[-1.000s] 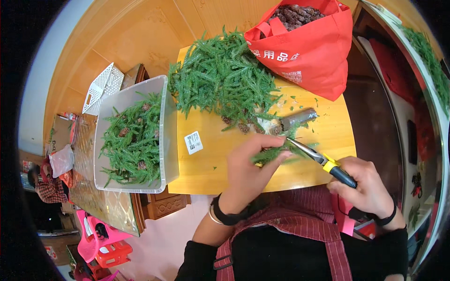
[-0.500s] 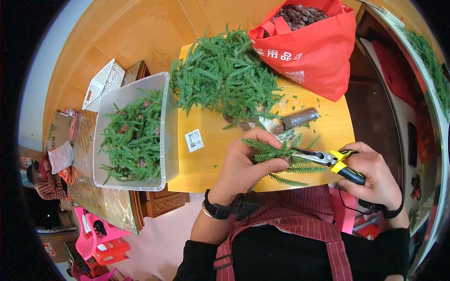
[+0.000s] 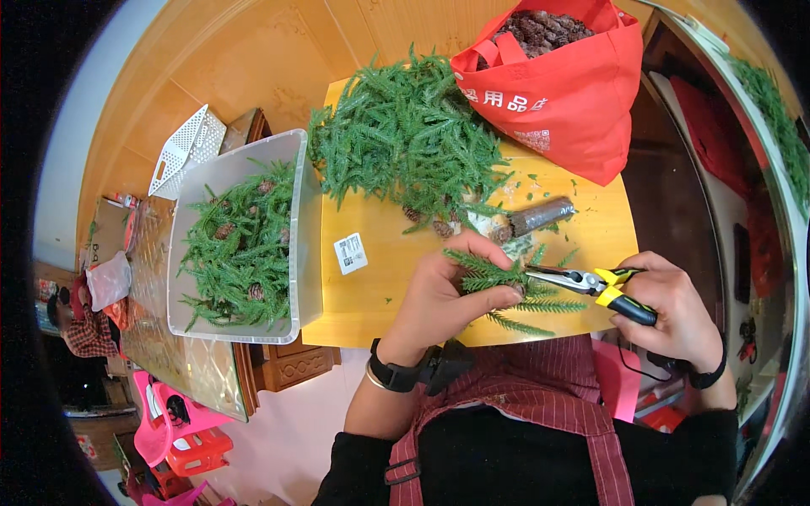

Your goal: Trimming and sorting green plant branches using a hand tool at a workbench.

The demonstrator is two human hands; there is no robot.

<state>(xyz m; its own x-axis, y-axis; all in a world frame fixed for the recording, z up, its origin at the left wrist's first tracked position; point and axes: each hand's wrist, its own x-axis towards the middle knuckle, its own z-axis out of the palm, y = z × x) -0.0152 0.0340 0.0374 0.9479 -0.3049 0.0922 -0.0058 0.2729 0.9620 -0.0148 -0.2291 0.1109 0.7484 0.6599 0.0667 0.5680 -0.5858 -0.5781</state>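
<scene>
A second ago the pliers (image 3: 582, 282) slanted up toward the left fingertips with their handles close together; now they lie nearly level and the handles are spread apart. The green sprig (image 3: 540, 305), low and blurred then, now fans clearly to the right below the pliers' nose. Compared with half a second ago, almost nothing has shifted.

The left hand (image 3: 460, 291) pinches the sprig between thumb and fingers above the near part of the desk (image 3: 363, 308), its forearm rising from the lower edge. The right hand (image 3: 675, 308) is wrapped around the pliers' handles, knuckles up, nose pointing left into the sprig; whether the jaws grip a stem cannot be told.
</scene>
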